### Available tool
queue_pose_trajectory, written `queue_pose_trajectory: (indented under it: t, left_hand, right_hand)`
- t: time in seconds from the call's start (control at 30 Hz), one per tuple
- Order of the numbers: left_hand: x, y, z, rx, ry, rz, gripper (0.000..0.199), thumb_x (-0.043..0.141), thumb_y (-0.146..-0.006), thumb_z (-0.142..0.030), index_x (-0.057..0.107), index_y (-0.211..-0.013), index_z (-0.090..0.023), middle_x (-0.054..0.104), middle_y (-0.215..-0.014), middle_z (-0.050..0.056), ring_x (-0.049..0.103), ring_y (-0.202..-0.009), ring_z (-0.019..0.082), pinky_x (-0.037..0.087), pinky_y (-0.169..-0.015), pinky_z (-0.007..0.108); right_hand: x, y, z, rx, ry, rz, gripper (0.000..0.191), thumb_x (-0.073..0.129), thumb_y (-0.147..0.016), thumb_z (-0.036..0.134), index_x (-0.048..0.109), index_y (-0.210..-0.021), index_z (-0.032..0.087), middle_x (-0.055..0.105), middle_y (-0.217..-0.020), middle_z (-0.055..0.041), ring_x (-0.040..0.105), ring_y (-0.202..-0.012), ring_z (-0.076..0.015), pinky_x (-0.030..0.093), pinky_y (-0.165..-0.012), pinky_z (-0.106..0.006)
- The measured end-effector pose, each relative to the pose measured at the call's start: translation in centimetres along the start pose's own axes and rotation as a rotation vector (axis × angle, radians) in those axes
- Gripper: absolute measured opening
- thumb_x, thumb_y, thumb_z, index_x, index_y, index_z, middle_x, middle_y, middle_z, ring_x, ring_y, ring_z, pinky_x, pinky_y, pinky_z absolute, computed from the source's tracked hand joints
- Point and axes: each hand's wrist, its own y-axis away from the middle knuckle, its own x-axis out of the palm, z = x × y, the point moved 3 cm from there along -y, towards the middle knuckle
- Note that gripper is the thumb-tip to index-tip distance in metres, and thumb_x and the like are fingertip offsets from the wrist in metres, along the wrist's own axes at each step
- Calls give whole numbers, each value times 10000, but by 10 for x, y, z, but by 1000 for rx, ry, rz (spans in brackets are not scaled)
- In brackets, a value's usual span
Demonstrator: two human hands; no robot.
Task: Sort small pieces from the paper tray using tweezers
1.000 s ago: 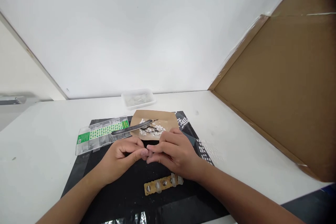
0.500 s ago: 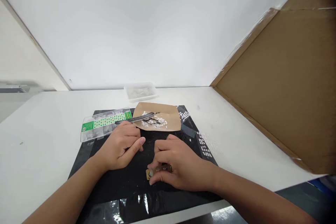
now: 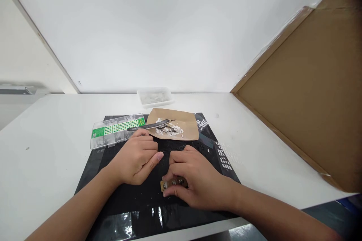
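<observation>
My right hand (image 3: 192,179) grips a small wooden block (image 3: 173,183) with round metal-looking pieces on it, low over the black mat (image 3: 141,199). To its left, my left hand (image 3: 138,158) rests on the mat with fingers curled and thumb pointing right; whether anything is inside it is hidden. Just beyond its knuckles lies a dark nail file (image 3: 148,125), reaching from the clear case (image 3: 117,130) with a green label onto a brown paper sheet (image 3: 188,122). Small white pieces (image 3: 169,130) are heaped on the paper, with dark strands among them.
Behind the paper stands a translucent plastic tray (image 3: 155,97) against the white wall. White rectangular stickers (image 3: 223,156) cover the mat's right edge. A large cardboard panel (image 3: 305,101) leans along the right side of the white table (image 3: 254,147).
The whole view has shifted slightly, with objects a little further right. More of the wooden block's metal pieces show between my right fingers. Both hands keep nearly the same places.
</observation>
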Motion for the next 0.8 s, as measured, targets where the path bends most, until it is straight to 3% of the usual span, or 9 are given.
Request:
queue_pose_trajectory:
  t: [0.8]
  left_hand:
    - [4,-4,-2,11,-141,14,381,468,-1029,-209,570,-664,-176,515,-611,-21,445,-620,138,383,-889,411]
  right_hand:
    - [4,-2,-2,57,20,34,228,853,-829,450,778,-923,257,655,-916,26,611,-851,-132,298,-790,-349]
